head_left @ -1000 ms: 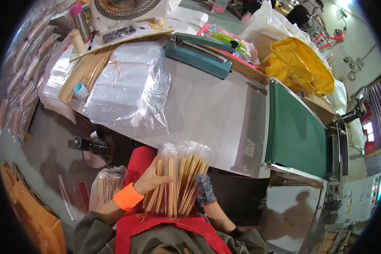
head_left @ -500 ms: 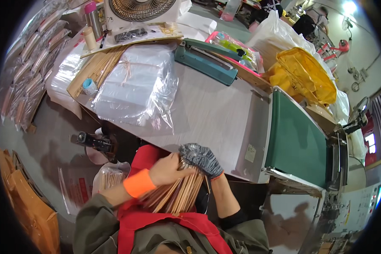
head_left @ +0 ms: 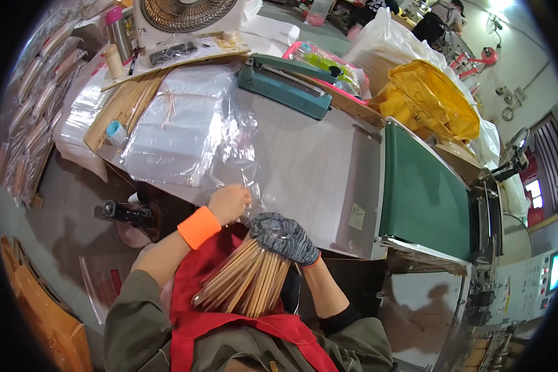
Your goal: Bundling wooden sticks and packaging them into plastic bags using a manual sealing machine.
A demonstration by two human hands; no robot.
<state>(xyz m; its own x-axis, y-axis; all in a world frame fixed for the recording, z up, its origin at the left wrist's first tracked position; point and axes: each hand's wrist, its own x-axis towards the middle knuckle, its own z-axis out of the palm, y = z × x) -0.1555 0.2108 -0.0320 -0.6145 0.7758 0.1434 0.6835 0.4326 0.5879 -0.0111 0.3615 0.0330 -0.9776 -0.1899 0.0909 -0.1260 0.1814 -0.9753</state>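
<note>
My right hand (head_left: 285,237), in a grey knitted glove, is closed round the upper end of a bundle of thin wooden sticks (head_left: 248,279). The sticks fan out downward over my red apron (head_left: 186,291); clear film glints at the glove. My bare left hand (head_left: 229,203), above an orange wristband (head_left: 198,227), is closed in a pinch on a thin clear plastic bag (head_left: 237,155). That bag stretches from my fingers back to the stack of clear plastic bags (head_left: 180,124) on the table. The pinching fingertips are partly hidden.
A teal bar sealer (head_left: 285,93) stands at the back of the table (head_left: 297,167). To the right is a green conveyor belt (head_left: 421,192). A fan (head_left: 189,12), a flask (head_left: 118,34) and a blue tape roll (head_left: 115,131) are at the far left. Packed bundles (head_left: 31,118) are stacked leftmost.
My left hand has left the sticks and moved up to the table edge, where it now draws a clear bag from the stack. My right hand keeps its hold on the sticks.
</note>
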